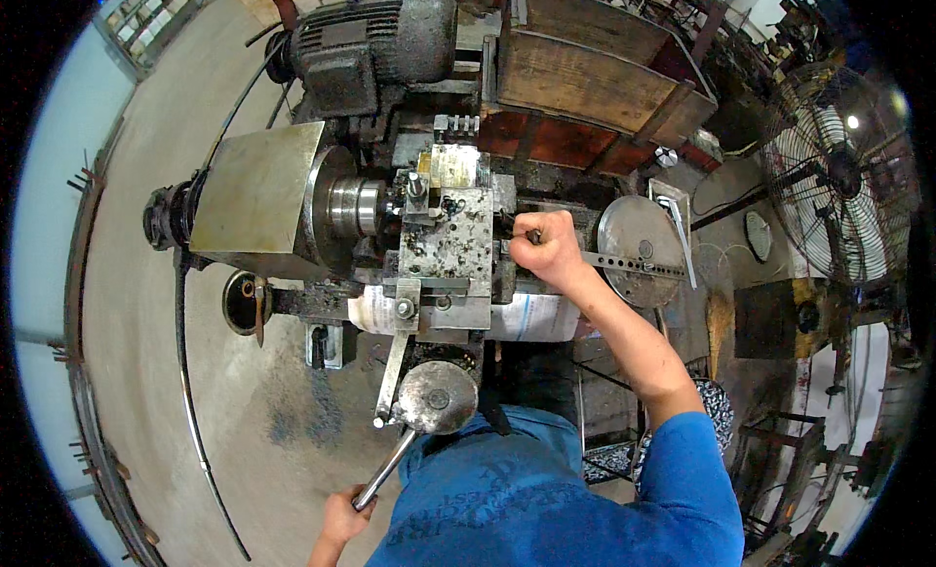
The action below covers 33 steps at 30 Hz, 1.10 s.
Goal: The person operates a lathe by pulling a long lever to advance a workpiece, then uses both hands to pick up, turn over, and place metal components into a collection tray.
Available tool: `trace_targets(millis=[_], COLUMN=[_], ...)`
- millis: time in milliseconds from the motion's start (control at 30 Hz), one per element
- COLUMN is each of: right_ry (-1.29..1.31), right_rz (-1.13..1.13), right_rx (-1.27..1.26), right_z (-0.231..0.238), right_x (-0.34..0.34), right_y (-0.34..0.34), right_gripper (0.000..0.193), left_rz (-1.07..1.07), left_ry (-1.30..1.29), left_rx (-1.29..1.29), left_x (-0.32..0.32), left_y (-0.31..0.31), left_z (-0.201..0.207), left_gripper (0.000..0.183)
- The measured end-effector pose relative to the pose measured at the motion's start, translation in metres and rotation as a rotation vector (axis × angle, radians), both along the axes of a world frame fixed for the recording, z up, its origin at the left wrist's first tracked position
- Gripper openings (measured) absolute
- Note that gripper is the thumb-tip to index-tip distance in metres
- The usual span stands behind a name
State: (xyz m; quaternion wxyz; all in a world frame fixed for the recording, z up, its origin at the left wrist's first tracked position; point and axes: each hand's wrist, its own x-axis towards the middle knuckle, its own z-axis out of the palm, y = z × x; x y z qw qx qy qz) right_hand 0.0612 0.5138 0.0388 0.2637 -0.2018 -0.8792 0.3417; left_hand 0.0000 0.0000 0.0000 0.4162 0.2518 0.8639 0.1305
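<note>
Blue shirt, lathe, fan

A bare concrete floor is seen at left. A large caged fan is placed at far right, beside cluttered metal racks.

left hand: grips long lever | right hand: fist on lathe handle

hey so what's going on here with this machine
A person in a blue shirt stands at a grimy metal lathe. Their right hand is closed around a small dark handle beside the speckled grey tool slide. Their left hand grips a long steel lever below a round metal handwheel.
</note>
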Motion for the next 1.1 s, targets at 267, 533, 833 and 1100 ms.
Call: trace_targets(millis=[267, 533, 833, 1100], right_ry=[-0.07, -0.413, 0.036, 0.025], right_rz=[-0.058, -0.069, 0.102, 0.017], right_rx=[-0.313, -1.09, -0.452, -0.189], right_z=[0.003, 0.017, 0.035, 0.009], right_x=[-0.021, -0.06, -0.007, 0.01], right_y=[0.048, 0.109, 0.07, 0.015], right_gripper=[0.021, 0.023, 0.021, 0.012], left_rz=[0.06, 0.018, 0.077, 0.005], left_ry=[-0.026, 0.028, 0.023, 0.093], left_rx=[0.054, -0.008, 0.018, 0.015], left_x=[0.01, 0.003, 0.007, 0.004], left_y=[-0.013, -0.004, -0.014, -0.009], left_z=[-0.014, -0.004, -0.018, -0.013], left_gripper=[0.023, 0.026, 0.024, 0.025])
